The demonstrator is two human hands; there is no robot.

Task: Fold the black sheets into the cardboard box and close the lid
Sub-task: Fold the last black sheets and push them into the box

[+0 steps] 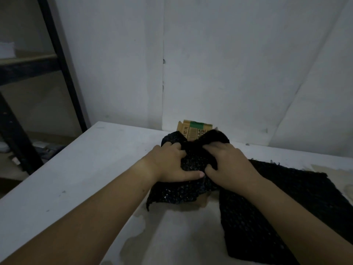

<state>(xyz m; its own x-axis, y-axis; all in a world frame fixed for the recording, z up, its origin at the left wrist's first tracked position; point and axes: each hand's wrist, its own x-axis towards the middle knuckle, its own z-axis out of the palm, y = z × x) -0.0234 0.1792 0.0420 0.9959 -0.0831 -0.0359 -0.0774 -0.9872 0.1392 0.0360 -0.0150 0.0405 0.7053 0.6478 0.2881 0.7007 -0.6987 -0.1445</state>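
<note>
A bunched black sheet (193, 159) with a glittery woven texture lies over the cardboard box, hiding most of it. Only the box's raised lid flap (194, 131), brown with green tape and print, shows behind the sheet. My left hand (170, 163) presses on the sheet's left side, fingers curled into the fabric, thumb stretched along the front. My right hand (227, 165) grips the sheet's right side. Both hands nearly touch at the thumbs. Another black sheet (271, 203) lies flat on the table to the right, under my right forearm.
The white table (76, 178) has a stained patch near its front and runs up to a white wall (229, 64). A dark metal shelf frame (57, 54) stands off the table's left edge.
</note>
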